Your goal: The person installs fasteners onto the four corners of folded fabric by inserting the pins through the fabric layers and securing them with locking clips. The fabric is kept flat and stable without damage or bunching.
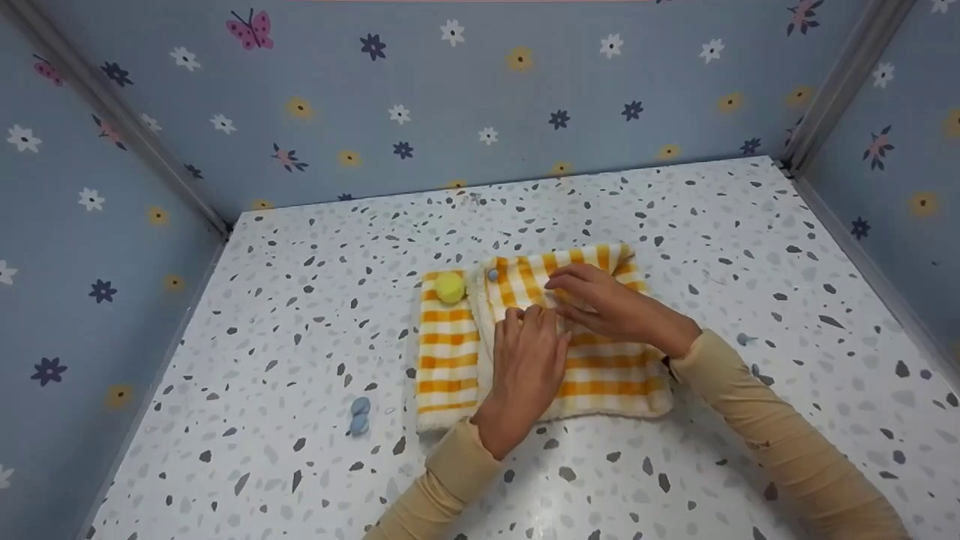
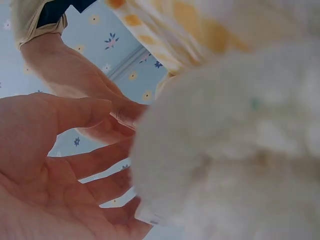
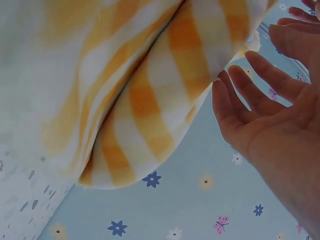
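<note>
A folded yellow-and-white checked cloth [image 1: 448, 364] with a fluffy cream edge lies on the speckled table. My left hand [image 1: 529, 364] rests on the folded-over part, back of the hand up. In the left wrist view its loosely bent fingers [image 2: 107, 162] touch the white fleecy side. Just beyond it, my right hand [image 1: 611, 304] reaches over the upper right of the cloth. The right wrist view shows its slightly bent fingers [image 3: 260, 95] against the checked fold [image 3: 150, 115]. A fuzzy yellow ball [image 1: 450, 288] and a small blue ball [image 1: 493, 275] sit at the cloth's upper left.
A blue two-lobed piece [image 1: 360, 416] lies on the speckled table [image 1: 300, 300] left of the cloth. A small blue piece [image 1: 744, 339] lies to the right, near the right sleeve [image 1: 772, 420]. Flower-patterned panels [image 1: 480, 90] stand at the back and both sides.
</note>
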Action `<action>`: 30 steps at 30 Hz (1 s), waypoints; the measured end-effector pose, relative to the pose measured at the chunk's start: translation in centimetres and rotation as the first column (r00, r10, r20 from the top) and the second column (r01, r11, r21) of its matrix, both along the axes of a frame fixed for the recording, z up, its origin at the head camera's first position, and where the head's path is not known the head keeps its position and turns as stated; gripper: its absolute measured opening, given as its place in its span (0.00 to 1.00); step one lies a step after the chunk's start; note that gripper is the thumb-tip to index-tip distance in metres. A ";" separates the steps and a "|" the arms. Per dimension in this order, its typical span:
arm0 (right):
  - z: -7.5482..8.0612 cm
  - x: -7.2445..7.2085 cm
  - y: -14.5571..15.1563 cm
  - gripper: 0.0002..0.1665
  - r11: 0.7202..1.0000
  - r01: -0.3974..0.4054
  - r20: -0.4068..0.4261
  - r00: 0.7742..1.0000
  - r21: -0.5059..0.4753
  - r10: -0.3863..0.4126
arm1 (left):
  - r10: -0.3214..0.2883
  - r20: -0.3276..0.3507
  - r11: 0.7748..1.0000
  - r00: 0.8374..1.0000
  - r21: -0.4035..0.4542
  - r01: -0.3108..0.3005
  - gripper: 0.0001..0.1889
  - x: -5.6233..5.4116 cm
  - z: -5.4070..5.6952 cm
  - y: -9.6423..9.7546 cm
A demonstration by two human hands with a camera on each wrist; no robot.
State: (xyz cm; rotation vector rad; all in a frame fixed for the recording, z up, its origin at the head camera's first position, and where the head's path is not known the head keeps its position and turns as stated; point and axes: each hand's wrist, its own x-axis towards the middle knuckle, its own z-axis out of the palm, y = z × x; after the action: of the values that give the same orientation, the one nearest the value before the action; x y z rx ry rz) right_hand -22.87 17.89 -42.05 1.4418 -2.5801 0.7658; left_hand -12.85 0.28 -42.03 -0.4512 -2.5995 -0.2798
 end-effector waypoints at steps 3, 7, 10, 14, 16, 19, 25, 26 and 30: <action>0.2 0.3 0.3 0.19 1.000 0.016 0.006 1.000 0.011 -0.016 | -0.015 -0.009 1.000 1.000 0.003 0.015 0.12 0.2 -0.2 0.3; 0.1 0.7 0.8 0.19 1.000 0.022 -0.004 1.000 0.006 -0.022 | -0.026 -0.011 1.000 1.000 0.001 0.026 0.14 0.5 -0.4 0.7; -0.2 0.9 1.3 0.19 1.000 0.007 -0.026 1.000 -0.018 -0.007 | -0.033 -0.009 0.999 0.999 -0.018 0.033 0.15 0.8 -0.5 1.1; -0.5 1.1 1.9 0.19 0.999 0.001 -0.029 1.000 -0.052 -0.003 | -0.047 -0.031 0.997 0.998 -0.055 0.045 0.15 1.2 -0.8 1.5; -0.5 1.2 2.1 0.18 0.999 0.013 -0.018 1.000 -0.052 -0.014 | -0.056 -0.043 0.996 0.998 -0.068 0.052 0.14 1.3 -0.9 1.6; -0.6 1.4 2.4 0.18 0.998 0.024 -0.019 1.000 -0.051 -0.025 | -0.077 -0.050 0.995 0.996 -0.070 0.073 0.14 1.4 -1.0 1.8; -1.1 1.8 2.9 0.19 0.995 -0.017 -0.091 0.996 -0.093 0.009 | -0.127 -0.089 0.989 0.988 -0.090 0.119 0.14 1.7 -1.3 2.3; -1.2 1.8 3.0 0.19 0.994 -0.027 -0.109 0.994 -0.105 0.016 | -0.133 -0.100 0.988 0.986 -0.089 0.124 0.13 1.7 -1.4 2.4; -1.5 2.0 3.4 0.19 0.991 -0.038 -0.142 0.990 -0.127 0.020 | -0.151 -0.141 0.988 0.978 -0.056 0.144 0.11 1.7 -1.6 2.8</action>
State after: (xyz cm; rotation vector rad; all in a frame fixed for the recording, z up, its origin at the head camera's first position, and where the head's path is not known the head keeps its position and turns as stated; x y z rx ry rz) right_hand -20.92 21.26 -43.59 1.4424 -2.3646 0.7892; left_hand -11.17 3.09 -43.66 -0.6580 -2.4383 -0.2281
